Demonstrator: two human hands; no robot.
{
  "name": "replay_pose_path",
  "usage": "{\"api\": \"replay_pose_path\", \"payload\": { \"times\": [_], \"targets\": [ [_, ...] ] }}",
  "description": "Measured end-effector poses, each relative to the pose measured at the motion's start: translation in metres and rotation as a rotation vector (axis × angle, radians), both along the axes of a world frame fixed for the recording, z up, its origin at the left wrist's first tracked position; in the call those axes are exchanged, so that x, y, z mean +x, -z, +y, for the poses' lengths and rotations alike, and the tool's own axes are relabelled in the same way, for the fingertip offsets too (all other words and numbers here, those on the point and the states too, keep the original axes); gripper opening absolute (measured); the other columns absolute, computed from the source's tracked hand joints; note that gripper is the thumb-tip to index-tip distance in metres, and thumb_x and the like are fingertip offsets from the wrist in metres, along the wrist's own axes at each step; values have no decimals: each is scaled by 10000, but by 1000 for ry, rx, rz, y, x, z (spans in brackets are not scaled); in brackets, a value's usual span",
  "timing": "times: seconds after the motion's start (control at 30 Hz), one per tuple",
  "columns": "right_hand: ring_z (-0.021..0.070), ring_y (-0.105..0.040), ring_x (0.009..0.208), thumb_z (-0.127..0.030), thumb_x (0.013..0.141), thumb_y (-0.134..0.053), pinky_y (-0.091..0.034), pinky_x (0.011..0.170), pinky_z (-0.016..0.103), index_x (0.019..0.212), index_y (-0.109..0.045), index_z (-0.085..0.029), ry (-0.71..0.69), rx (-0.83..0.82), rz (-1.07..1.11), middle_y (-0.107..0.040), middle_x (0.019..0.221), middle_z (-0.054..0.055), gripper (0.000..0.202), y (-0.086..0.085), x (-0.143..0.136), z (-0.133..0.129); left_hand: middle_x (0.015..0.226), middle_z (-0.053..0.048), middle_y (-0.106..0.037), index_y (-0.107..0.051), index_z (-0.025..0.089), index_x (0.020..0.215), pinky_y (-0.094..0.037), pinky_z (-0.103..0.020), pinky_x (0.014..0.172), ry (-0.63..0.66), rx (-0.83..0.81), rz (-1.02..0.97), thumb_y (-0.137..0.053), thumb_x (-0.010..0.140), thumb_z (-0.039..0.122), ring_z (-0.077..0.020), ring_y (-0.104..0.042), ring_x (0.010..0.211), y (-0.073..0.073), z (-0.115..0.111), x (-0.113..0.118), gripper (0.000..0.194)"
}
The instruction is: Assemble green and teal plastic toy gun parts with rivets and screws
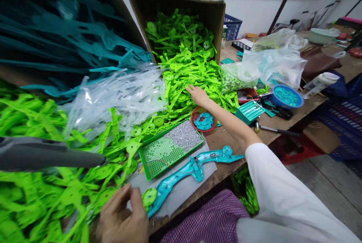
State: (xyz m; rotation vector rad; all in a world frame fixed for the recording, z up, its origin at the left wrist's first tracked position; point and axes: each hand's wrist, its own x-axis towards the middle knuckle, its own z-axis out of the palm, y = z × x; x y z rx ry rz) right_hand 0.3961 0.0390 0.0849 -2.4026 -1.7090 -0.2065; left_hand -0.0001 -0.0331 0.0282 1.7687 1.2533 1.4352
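My right hand [198,95] reaches out over the heap of bright green plastic parts [192,71], fingers stretched and touching its front. My left hand [124,216], low in view and slightly blurred, has its fingers curled with thumb and fingertips close together; what they hold, if anything, is hidden. Just right of that thumb, a green disc [149,197] sits at the lower end of a long turquoise plastic shell [181,173]. The shell lies open side up, with thin wires inside. A dark grey tool with a pointed tip [51,154], resembling a power screwdriver, juts in from the left.
A green tray [143,160] of small silvery screws lies behind the shell, near a red basket [193,122] of turquoise pieces. Tipped cardboard boxes [223,16] stand behind. Rightward are a turquoise box [249,111], a hammer [278,130] and a blue bowl [300,103]. Green parts crowd the left.
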Motion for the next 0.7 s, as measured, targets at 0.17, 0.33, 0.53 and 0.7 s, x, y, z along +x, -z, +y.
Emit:
{"api": "replay_pose_path", "payload": {
  "times": [0.17,0.33,0.53,0.7],
  "targets": [
    [181,-622,1045,-139,977,-448,-491,869,275,1089,-650,-125,-70,55,-1,-683,1137,125,232,3,-13,-7,906,-46,-677,-644,199,926,-594,-391,749,-25,81,-163,-710,770,324,-199,-674,788,-44,-2,61,211],
    [196,-632,1049,-389,987,-455,-510,898,323,1086,-627,-195,-4,589,245,-652,1128,108,278,-25,-3,-25,895,-21,-665,-624,190,971,-574,-293,661,73,9,-334,-650,838,332,-127,-640,685,-66,2,109,196],
    [106,-648,676,-659,893,-434,-491,558,223,1042,-576,-225,179,1142,703,-557,809,-12,481,-58,30,-59,984,-58,-681,-621,193,1033,-556,-291,813,280,-171,-265,-650,841,358,-154,-666,870,-50,9,125,255],
    [63,-554,487,-673,841,-520,-409,420,189,872,-541,-223,194,1187,916,-476,663,-60,452,-45,23,-99,1214,-117,-623,-546,221,1217,-530,-340,921,418,-256,-189,-595,876,445,-203,-627,1092,-30,18,139,410]
  ]
}}
